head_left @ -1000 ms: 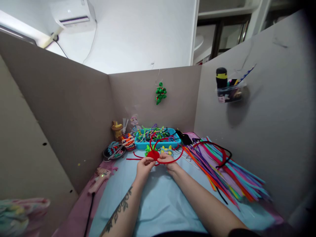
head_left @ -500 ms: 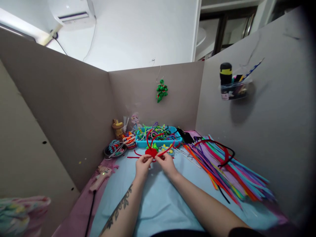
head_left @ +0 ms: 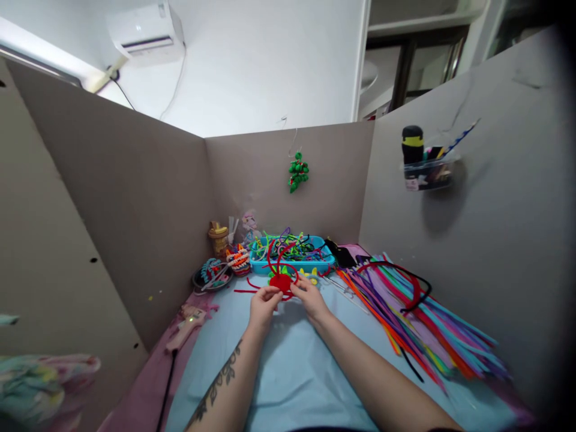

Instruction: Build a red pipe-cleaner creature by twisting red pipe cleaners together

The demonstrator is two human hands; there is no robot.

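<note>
Here we are in mid-build: the red disc [head_left: 279,282] has its full round body, held just above the blue-covered bench [head_left: 288,384], centre stage. Red stems fan out around it, two curving upward, others reaching left, one looping right, and to my eye those arms look unfinished, their ends bare; the overlap hides an exact count.

Two hands on the job! The left hand [head_left: 263,306] has thumb and fingers closed on the disc's near left edge; the right hand [head_left: 310,301] pinches the looping red stem beside the disc, fingers nearly together.

Count the field: one blue tray [head_left: 265,266] behind, its tangled stems too many to number; one green piece [head_left: 272,273] and one yellow piece [head_left: 310,275] in front of it. One glue gun [head_left: 185,331] on the left, its light glowing, one dark dish [head_left: 197,283] beyond. Over right, one big pile of coloured pipe cleaners [head_left: 405,312], uncountable, and one green ornament [head_left: 298,173] hanging overhead.
</note>
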